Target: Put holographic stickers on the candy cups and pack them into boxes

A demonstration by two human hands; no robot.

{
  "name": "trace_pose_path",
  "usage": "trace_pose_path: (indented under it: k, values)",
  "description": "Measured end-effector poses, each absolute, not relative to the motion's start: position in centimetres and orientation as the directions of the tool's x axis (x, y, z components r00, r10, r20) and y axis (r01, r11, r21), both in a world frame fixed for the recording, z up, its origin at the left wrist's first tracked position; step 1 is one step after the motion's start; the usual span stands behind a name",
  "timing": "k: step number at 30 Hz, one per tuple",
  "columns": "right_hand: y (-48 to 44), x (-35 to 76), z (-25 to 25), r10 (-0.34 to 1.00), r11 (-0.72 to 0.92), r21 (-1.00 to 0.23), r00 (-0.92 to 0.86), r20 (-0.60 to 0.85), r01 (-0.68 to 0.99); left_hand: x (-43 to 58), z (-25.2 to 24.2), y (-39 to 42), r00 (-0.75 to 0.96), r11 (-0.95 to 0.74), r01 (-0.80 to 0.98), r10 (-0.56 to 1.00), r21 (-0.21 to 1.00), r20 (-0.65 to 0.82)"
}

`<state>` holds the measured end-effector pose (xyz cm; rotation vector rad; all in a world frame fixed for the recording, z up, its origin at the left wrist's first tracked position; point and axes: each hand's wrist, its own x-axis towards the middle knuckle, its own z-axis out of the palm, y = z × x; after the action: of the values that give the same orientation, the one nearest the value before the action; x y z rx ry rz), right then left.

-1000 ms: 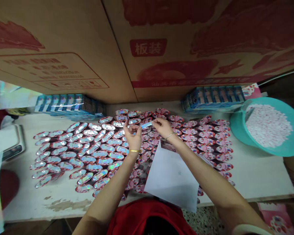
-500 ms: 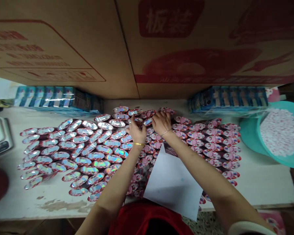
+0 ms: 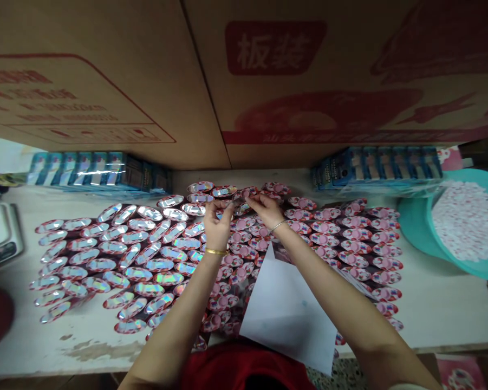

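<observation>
My left hand (image 3: 218,221) and my right hand (image 3: 268,210) meet near the back of the table, fingers pinched together. Between their fingertips is a small dark piece, too small to make out, just above the oval-topped packs. Packs with shiny silver tops (image 3: 130,225) stand in rows on the left. On the right, packs with round pink pieces (image 3: 324,238) on their tops stand close together. A white sheet (image 3: 290,311) lies over some packs between my forearms. The packs under my arms are partly hidden.
Large cardboard boxes (image 3: 146,76) rise behind the table. Film-wrapped blue boxes stand at back left (image 3: 81,170) and back right (image 3: 384,162). A turquoise basin (image 3: 414,222) of small pale pieces stands right; a scale (image 3: 2,238) sits left.
My left hand has drawn back slightly toward me and left; both hands' fingertips now come together. A pink piece now shows on a back-row pack near them. The camera view has shifted a little.
</observation>
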<state>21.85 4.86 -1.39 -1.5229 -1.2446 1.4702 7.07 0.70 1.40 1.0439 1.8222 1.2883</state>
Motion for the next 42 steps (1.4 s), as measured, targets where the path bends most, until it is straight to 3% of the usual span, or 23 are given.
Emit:
trace_pose_path:
  k: [4,10,13,15,18,21,24,27,31,38,40,42]
  values:
    - [5.1,21.2,-2.3,0.934,-0.355,-0.933,-0.026,-0.357,0.053,7.8,0.6,1.5,-0.488,0.260,0.110,0.855,0.959,-0.175]
    - [6.6,22.5,-2.2,0.956,-0.282,-0.939,0.138,-0.258,0.199,8.8,0.9,2.8,-0.483,0.243,-0.074,0.840,0.967,-0.248]
    - [6.7,22.6,-2.0,0.968,-0.252,-0.929,0.052,-0.247,0.273,9.3,1.9,3.3,-0.459,0.213,-0.174,0.846,0.961,-0.271]
    - [6.6,22.2,-2.0,0.960,-0.265,-0.940,-0.036,-0.279,0.212,9.3,2.1,3.4,-0.457,0.227,-0.190,0.841,0.955,-0.290]
    - [6.7,21.7,-2.3,0.960,-0.279,-0.946,0.011,-0.281,0.165,9.1,1.0,3.5,-0.495,0.267,-0.088,0.825,0.960,-0.275]
    - [7.3,21.7,-2.3,0.982,-0.188,-0.886,0.060,-0.179,0.424,8.8,-0.6,3.5,-0.542,0.273,0.201,0.831,0.941,-0.126]
    - [8.0,21.9,-1.8,0.996,-0.061,-0.708,-0.006,-0.093,0.704,8.7,-1.8,3.7,-0.538,0.301,0.451,0.843,0.840,-0.012]
    - [8.1,21.9,-1.4,0.995,-0.004,-0.571,-0.054,-0.085,0.821,8.9,-2.3,4.0,-0.515,0.350,0.601,0.857,0.719,0.014]
    - [7.8,21.5,-1.9,0.990,0.035,-0.487,-0.098,-0.103,0.873,9.3,-2.8,4.2,-0.478,0.365,0.691,0.879,0.624,0.014]
    - [8.2,21.5,-2.7,0.996,-0.005,-0.595,-0.047,-0.071,0.804,8.9,-2.5,4.8,-0.511,0.398,0.714,0.859,0.576,0.040]
    - [7.9,22.5,-2.0,0.999,-0.021,-0.680,-0.011,-0.042,0.733,9.1,-1.9,4.9,-0.460,0.331,0.707,0.887,0.625,0.052]
    - [6.7,24.2,-1.0,0.994,-0.067,-0.794,0.113,0.002,0.604,9.8,-1.3,4.7,-0.323,0.210,0.632,0.946,0.746,0.008]
